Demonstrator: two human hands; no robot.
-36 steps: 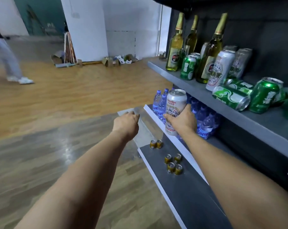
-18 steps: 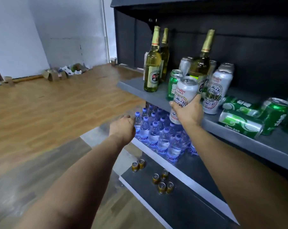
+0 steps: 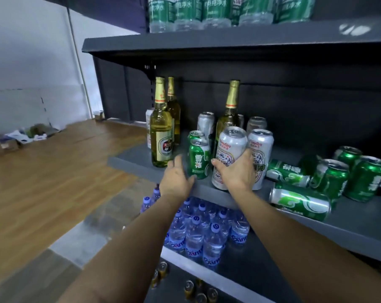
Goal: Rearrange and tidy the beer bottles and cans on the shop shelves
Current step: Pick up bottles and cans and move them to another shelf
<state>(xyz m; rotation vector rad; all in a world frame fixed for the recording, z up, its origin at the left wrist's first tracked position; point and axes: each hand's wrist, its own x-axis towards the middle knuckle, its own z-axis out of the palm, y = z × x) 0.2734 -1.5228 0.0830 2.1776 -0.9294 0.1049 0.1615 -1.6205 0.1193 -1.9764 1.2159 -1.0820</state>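
In the middle of the frame the right hand [image 3: 236, 171] is wrapped around a tall white can [image 3: 229, 154] that stands upright at the front of the grey shelf [image 3: 132, 160]. A second white can [image 3: 260, 149] stands just beside it on the right. The left hand [image 3: 176, 182] is spread open, its fingers [image 3: 177, 161] beside a short green can [image 3: 198, 159], holding nothing. Left of that can stands a beer bottle [image 3: 161, 136] with a gold neck. At the right of the frame green cans are jumbled; one fallen can [image 3: 300, 204] lies on its side near the shelf edge. Lower centre, water bottles [image 3: 198, 232] fill the shelf below.
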